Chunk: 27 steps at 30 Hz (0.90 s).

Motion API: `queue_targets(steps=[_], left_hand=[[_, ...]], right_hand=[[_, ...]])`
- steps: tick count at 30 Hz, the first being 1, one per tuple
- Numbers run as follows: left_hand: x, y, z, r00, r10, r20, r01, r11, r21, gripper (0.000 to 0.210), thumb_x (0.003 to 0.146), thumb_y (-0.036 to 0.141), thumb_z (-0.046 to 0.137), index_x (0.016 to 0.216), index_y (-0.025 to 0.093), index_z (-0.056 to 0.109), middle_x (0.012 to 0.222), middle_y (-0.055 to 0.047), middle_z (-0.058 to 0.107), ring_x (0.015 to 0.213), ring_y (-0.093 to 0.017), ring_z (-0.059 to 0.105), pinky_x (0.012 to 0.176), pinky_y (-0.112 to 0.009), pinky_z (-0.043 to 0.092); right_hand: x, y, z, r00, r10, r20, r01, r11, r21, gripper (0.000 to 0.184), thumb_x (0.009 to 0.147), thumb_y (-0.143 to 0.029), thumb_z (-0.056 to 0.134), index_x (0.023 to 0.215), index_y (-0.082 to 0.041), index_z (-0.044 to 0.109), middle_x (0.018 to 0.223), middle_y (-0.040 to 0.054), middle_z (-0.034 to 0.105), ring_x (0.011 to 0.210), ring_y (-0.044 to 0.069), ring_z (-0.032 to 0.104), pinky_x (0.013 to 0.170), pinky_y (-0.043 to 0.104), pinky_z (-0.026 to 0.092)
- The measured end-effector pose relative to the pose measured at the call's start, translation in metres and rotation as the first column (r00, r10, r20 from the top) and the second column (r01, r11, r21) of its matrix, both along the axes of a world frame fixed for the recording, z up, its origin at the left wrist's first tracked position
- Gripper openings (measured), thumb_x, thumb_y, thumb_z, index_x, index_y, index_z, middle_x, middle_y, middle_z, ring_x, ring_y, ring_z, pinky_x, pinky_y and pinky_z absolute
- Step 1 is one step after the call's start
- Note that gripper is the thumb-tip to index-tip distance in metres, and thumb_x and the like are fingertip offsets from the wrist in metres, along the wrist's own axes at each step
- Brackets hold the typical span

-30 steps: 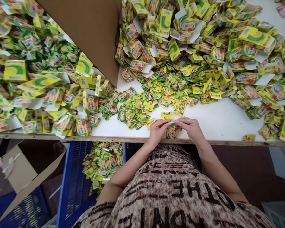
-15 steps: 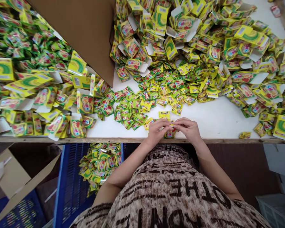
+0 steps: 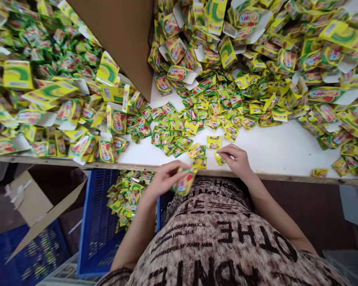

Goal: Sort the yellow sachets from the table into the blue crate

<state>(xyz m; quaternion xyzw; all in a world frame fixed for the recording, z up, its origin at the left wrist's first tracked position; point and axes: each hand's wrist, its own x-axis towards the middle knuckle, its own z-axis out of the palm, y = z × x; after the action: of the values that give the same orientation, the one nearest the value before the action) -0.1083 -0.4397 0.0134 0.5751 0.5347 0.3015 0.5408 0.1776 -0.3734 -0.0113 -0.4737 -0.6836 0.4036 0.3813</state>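
Observation:
My left hand (image 3: 168, 177) is closed on a small yellow-green candy box (image 3: 185, 182), slightly smeared by motion, just off the table's front edge. My right hand (image 3: 236, 159) rests on the white table, its thumb and finger pinching a yellow candy packet (image 3: 219, 159) by the corner. Between the hands lie a few loose packets, among them a yellow one (image 3: 214, 142) flat on the table and another (image 3: 199, 163) by the edge. Behind them spreads a heap of green packets (image 3: 173, 133).
Open-flapped candy boxes (image 3: 247, 22) are piled at the back right, and more boxes (image 3: 68, 113) lie on the left. A brown cardboard panel (image 3: 122, 35) stands between the piles. Below the table edge, a blue crate (image 3: 91, 222) holds filled boxes (image 3: 128, 198).
The hands have parted. My left hand has moved left and down past the table edge with the candy box, while my right hand stays over the table at a packet. The view has shifted slightly.

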Motion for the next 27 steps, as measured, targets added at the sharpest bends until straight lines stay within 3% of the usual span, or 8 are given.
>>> queue_targets(steps=[2,4,6,8,13,16,20,27], left_hand=[[-0.067,-0.031,-0.004,0.970,-0.171,-0.172,0.106,0.937,-0.332,0.030,0.083,0.045,0.066,0.099,0.021,0.074,0.104,-0.007,0.075,0.097,-0.024,0.070,0.088,-0.033,0.054],[-0.123,-0.068,-0.016,0.861,-0.145,-0.488,-0.141,0.853,-0.503,0.040,0.071,0.051,0.071,0.095,0.018,0.073,0.096,-0.010,0.076,0.098,-0.031,0.071,0.088,-0.038,0.054],[-0.157,-0.097,-0.029,0.688,-0.115,-0.716,-0.388,0.777,-0.496,0.052,0.061,0.057,0.073,0.096,0.017,0.071,0.090,-0.012,0.076,0.099,-0.037,0.070,0.087,-0.043,0.054],[-0.163,-0.110,-0.033,0.701,-0.029,-0.713,-0.451,0.757,-0.474,0.060,0.060,0.063,0.071,0.099,0.017,0.069,0.088,-0.011,0.076,0.095,-0.036,0.071,0.084,-0.043,0.055],[-0.096,-0.061,-0.006,0.953,0.110,-0.284,-0.208,0.916,-0.344,0.046,0.077,0.057,0.066,0.098,0.017,0.070,0.093,-0.008,0.075,0.085,-0.023,0.070,0.080,-0.033,0.056],[-0.047,-0.012,0.003,0.995,0.023,-0.096,-0.045,0.969,-0.241,0.036,0.083,0.048,0.065,0.099,0.017,0.070,0.087,-0.006,0.074,0.079,-0.019,0.068,0.077,-0.031,0.056],[-0.005,0.033,-0.008,0.995,0.022,-0.096,-0.030,0.996,-0.086,0.023,0.084,0.039,0.063,0.087,0.017,0.070,0.072,-0.002,0.069,0.064,-0.015,0.063,0.062,-0.026,0.052],[0.007,0.063,-0.012,0.989,0.126,-0.074,-0.128,0.992,-0.019,0.018,0.081,0.034,0.065,0.083,0.017,0.070,0.065,-0.001,0.067,0.054,-0.013,0.061,0.053,-0.024,0.050]], right_hand=[[-0.024,0.010,-0.003,0.992,0.109,0.064,-0.112,0.993,0.047,0.016,0.094,-0.026,0.059,0.094,-0.023,0.075,0.092,0.0068,0.068,0.087,0.020,0.064,0.079,0.036,0.053],[-0.049,0.020,-0.005,0.966,0.172,0.191,-0.187,0.980,0.063,0.017,0.093,-0.028,0.061,0.104,-0.022,0.073,0.100,0.0090,0.066,0.098,0.023,0.061,0.090,0.040,0.050],[-0.070,0.032,-0.008,0.906,0.206,0.370,-0.231,0.973,0.024,0.028,0.088,-0.032,0.069,0.112,-0.019,0.070,0.106,0.0118,0.063,0.106,0.028,0.055,0.094,0.044,0.047],[-0.083,0.043,-0.011,0.823,0.241,0.514,-0.260,0.965,-0.037,0.038,0.079,-0.034,0.078,0.111,-0.016,0.069,0.108,0.0134,0.060,0.107,0.031,0.052,0.093,0.045,0.046],[-0.086,0.058,-0.022,0.860,0.268,0.434,-0.257,0.963,-0.085,0.031,0.066,-0.030,0.086,0.085,-0.019,0.064,0.094,0.0065,0.060,0.095,0.026,0.052,0.085,0.040,0.045],[-0.069,0.062,-0.023,0.989,0.129,0.073,-0.107,0.963,-0.248,0.033,0.065,-0.035,0.084,0.075,-0.020,0.056,0.080,0.0000,0.059,0.078,0.019,0.055,0.073,0.034,0.046],[-0.036,0.073,-0.010,0.962,-0.113,-0.247,-0.001,0.909,-0.417,0.044,0.059,-0.046,0.085,0.084,-0.022,0.058,0.076,-0.0029,0.064,0.067,0.015,0.058,0.065,0.029,0.046],[-0.059,0.079,0.003,0.849,0.468,0.244,-0.363,0.853,-0.375,0.023,0.069,-0.022,0.082,0.089,-0.018,0.071,0.079,-0.0009,0.068,0.075,0.016,0.062,0.070,0.028,0.044]])
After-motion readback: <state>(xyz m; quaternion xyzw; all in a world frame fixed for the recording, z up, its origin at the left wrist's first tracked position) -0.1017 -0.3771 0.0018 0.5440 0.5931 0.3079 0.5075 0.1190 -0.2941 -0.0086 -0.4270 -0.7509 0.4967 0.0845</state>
